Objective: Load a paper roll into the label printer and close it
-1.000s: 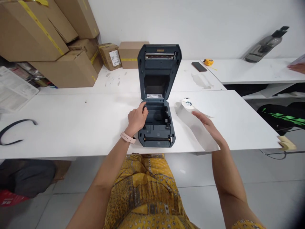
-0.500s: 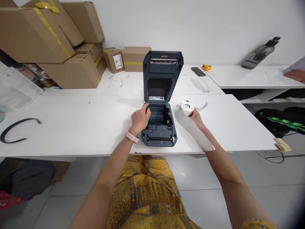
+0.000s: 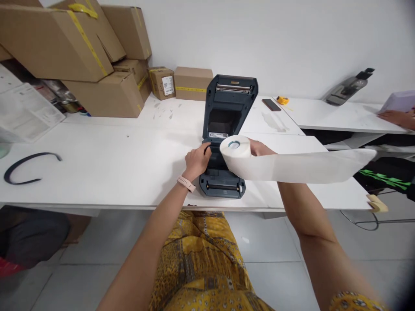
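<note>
A dark label printer (image 3: pixel 227 108) stands on the white table with its lid raised. My left hand (image 3: pixel 197 162) is closed on the left rim of its base, near the hinge. In my right hand (image 3: pixel 261 148) is a white label roll (image 3: pixel 236 151), held from its right side above the printer's open base. The roll covers part of the compartment, and a long loose strip trails from it to the right, passing over my right forearm. My right fingers are mostly hidden behind the roll.
Cardboard boxes (image 3: pixel 106 95) are stacked at the back left. A black curved band (image 3: pixel 24 160) lies at the left. Behind the printer to the right are a phone (image 3: pixel 271 105), a yellow tape measure (image 3: pixel 282 100) and a bottle (image 3: pixel 348 88). Another person's hand (image 3: pixel 397 117) shows at the far right.
My right hand has raised the roll and brought it left, over the printer's base. The loose strip has swung out to the right. My left hand keeps its place on the printer.
</note>
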